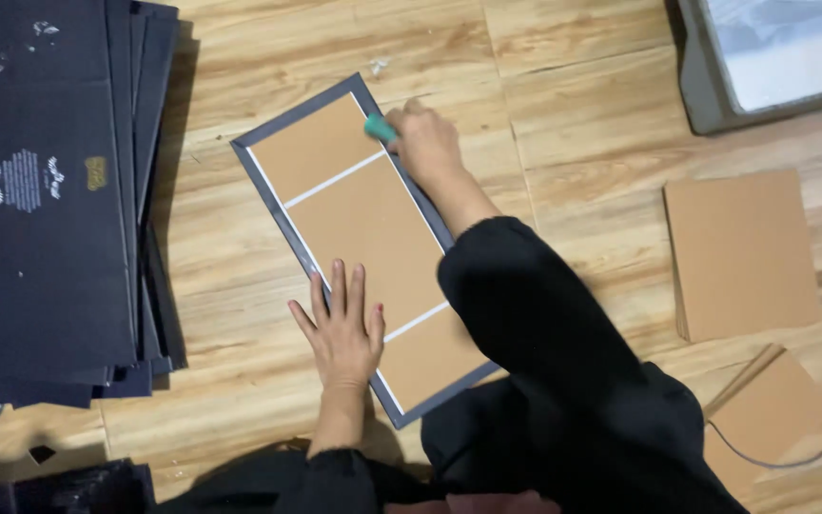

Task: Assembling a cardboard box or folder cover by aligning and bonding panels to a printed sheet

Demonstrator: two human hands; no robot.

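A long dark grey sheet (264,133) lies slanted on the wooden floor, with three brown cardboard panels (363,224) laid on it and white gaps between them. My left hand (342,331) rests flat, fingers spread, on the sheet's lower left edge. At the upper right edge my right hand (427,145) is closed around a small teal tool (380,128), whose tip touches the top panel. A black sleeve covers my right arm and hides the sheet's lower right part.
A stack of black printed sheets (40,190) fills the left side. Brown cardboard panels (742,252) lie stacked at the right, another piece (771,405) below them with a thin cable across it. A grey tray (706,90) sits at the top right.
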